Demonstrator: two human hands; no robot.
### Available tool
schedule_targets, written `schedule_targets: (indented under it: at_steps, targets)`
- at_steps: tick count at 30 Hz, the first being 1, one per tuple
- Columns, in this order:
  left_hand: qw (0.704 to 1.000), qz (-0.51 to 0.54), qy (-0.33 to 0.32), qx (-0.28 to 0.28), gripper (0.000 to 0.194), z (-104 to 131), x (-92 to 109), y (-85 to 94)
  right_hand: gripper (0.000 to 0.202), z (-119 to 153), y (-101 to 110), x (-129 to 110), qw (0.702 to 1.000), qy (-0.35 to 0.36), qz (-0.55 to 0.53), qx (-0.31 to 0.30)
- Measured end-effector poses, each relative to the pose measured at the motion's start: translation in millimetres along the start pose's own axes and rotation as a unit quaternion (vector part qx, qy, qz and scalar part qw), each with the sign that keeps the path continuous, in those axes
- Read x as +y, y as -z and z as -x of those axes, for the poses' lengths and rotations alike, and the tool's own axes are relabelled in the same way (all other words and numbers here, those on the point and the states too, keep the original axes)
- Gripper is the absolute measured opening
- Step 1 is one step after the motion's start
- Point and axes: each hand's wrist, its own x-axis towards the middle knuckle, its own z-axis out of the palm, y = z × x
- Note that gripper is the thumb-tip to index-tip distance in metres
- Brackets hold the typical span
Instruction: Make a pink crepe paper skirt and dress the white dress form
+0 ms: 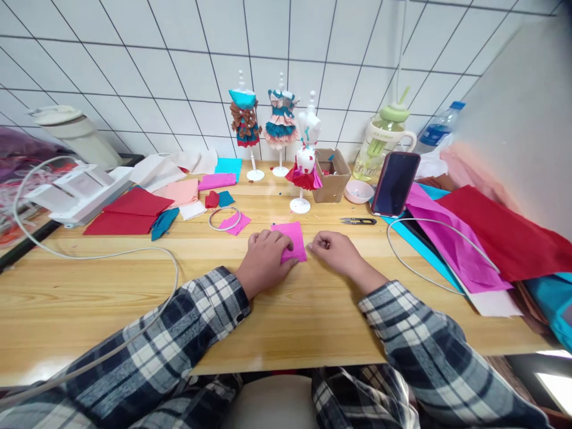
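Note:
My left hand [268, 256] grips the left part of a bright pink square [295, 237] of thin paper or cloth on the table, thumb along its lower edge. Just right of the square, my right hand [333, 250] is closed in a pinch; whatever lies between its fingertips is too small to make out. Behind the hands stands a small white dress form [308, 131] with a red and pink ruffled skirt. Black-handled thread snips [358, 221] lie beyond my right hand. A thin ring [224, 218] rests over another pink scrap [241, 223] to the left.
Two dressed mini forms [245, 119] [281, 122] stand by the tiled wall. Rightward are a cardboard box [333, 179], pink bowl [358, 192], propped phone [395, 183], drink bottle [379, 137] and coloured sheets [504, 226]. Leftward, a white cable [111, 253] loops past red sheets [129, 214] and a power strip [84, 196].

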Motion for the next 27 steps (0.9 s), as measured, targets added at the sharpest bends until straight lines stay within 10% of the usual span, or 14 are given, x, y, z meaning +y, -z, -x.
schedule_targets:
  at_steps: [6,27]
  targets:
    - [1.0,0.015,-0.025,0.008,0.024,0.6,-4.2,0.5,0.019,6.8,-3.8,2.1,0.989,0.139,0.022,0.036]
    - [0.994,-0.01,-0.094,0.062,0.016,2.7,0.7,11.8,0.023,23.3,-2.2,-20.9,0.971,0.198,0.122,0.06]
